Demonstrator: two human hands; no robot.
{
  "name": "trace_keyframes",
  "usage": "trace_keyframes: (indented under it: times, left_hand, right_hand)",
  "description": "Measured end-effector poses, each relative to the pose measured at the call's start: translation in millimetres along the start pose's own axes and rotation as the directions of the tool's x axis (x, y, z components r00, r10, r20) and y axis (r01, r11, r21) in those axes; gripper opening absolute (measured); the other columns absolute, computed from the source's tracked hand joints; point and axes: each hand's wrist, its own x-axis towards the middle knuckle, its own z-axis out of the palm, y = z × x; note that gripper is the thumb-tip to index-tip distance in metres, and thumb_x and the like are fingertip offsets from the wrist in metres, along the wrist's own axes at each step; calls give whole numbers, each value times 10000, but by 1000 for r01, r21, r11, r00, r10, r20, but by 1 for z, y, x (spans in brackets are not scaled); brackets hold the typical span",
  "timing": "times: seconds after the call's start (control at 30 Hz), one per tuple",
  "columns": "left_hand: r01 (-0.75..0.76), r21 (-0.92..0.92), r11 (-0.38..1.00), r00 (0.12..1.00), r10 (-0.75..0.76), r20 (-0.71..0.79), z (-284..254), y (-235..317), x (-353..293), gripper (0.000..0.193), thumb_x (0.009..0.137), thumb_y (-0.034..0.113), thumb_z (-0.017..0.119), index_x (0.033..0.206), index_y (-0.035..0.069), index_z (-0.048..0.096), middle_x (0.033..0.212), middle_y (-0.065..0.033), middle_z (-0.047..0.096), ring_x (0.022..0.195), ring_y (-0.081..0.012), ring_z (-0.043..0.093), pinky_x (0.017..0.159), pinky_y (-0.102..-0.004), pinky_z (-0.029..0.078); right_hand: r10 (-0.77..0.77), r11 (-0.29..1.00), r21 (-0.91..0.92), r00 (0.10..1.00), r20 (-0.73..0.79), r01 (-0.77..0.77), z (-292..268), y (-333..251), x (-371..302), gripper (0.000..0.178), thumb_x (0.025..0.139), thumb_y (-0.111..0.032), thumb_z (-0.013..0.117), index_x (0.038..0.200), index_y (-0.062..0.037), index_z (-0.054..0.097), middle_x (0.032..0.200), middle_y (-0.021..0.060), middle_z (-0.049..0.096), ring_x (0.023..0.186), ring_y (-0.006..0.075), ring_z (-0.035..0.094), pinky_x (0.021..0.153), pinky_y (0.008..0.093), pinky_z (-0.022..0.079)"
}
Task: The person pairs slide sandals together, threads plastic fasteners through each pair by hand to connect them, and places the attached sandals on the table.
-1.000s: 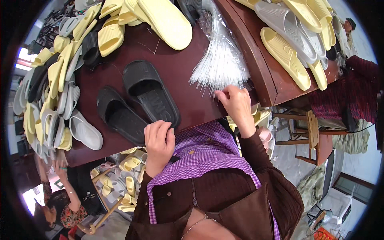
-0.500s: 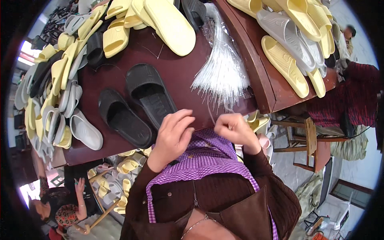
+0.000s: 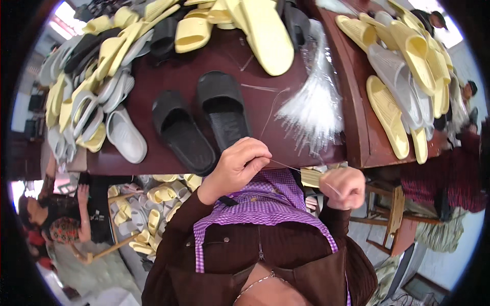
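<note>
My left hand is closed, thumb and forefinger pinching one end of a thin clear plastic strand. To the right, past the table's front edge, my right hand is curled shut on the same strand, which stretches between the two hands. Two black slippers lie side by side on the dark red table, toes pointing away from me. The heel of the right-hand one is close behind my left hand. A fanned bundle of clear white strands rests on a plastic bag right of the slippers.
Yellow, grey and black slippers pile up on the left and along the back. One yellow slipper juts toward me. A second table on the right bears more slippers. Loose strands lie on the tabletop. Another person is at the left.
My hands have moved apart; the right one went right and nearer to me, and the strand is now drawn out between them. The view has shifted, so the table's things appear further right.
</note>
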Motion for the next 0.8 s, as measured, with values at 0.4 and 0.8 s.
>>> trace_keyframes:
  times: [0.4,0.8]
  left_hand:
    - [-14,538,843,959,164,-232,-43,46,-56,161,698,8,718,819,7,611,736,-108,557,631,-267,538,572,-352,431]
    - [360,668,651,889,-22,-457,-36,22,-107,154,694,5,695,700,26,542,682,-107,519,613,-294,524,559,-382,408]
  right_hand:
    - [238,440,-737,858,-456,-513,6,12,59,92,769,-59,595,720,15,571,642,61,539,600,154,534,549,269,399]
    - [236,30,-997,969,-68,-77,-8,120,128,78,814,-71,626,882,-34,636,795,139,602,729,317,596,646,373,484]
